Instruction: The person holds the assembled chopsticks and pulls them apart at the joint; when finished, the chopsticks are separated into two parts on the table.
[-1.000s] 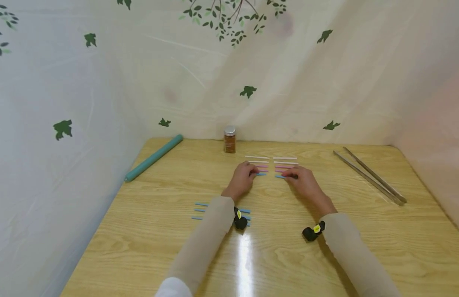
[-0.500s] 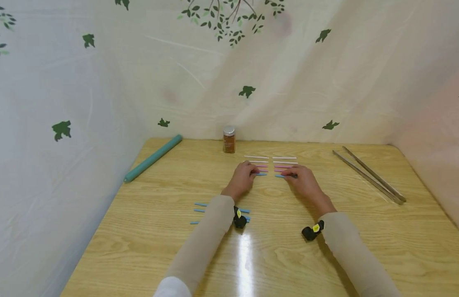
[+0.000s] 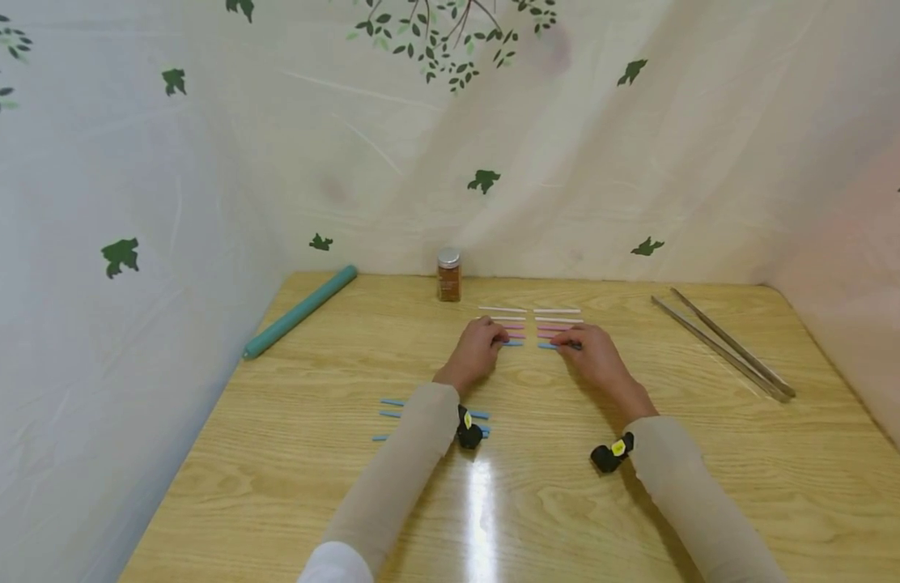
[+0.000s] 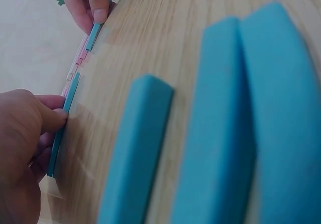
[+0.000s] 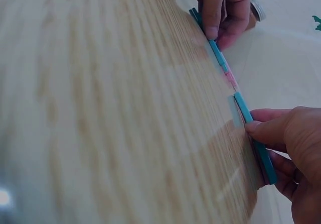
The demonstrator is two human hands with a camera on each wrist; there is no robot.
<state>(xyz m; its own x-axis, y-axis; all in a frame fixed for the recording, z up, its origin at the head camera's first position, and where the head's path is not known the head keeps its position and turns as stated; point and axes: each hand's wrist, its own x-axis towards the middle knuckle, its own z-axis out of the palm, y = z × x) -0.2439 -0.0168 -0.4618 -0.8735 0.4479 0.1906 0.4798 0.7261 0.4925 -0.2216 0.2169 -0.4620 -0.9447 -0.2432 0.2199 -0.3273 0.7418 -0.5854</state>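
Two blue sticks held end toward end, inner tips apart

The left hand, at the centre of the head frame, pinches the left blue stick between thumb and fingers. The right hand, right of centre, pinches the right blue stick likewise. Each stick points inward from its grip, its long axis running nearly left to right; the inner tips face each other across a narrow gap, almost level. Each hand is nearest its own stick. Whether either stick is raised off the table cannot be told.

Just beyond the held sticks, nearly parallel to them, lie pink sticks, then white sticks, in two columns with a similar gap. These bound the far side closely.

The left sleeve crosses above the loose blue sticks at lower left of centre and hides their middles; their count is uncertain.

A silver-lidded jar stands upright behind the left hand. A teal rod lies slanted at left and metal tongs at right, both well apart from the hands.
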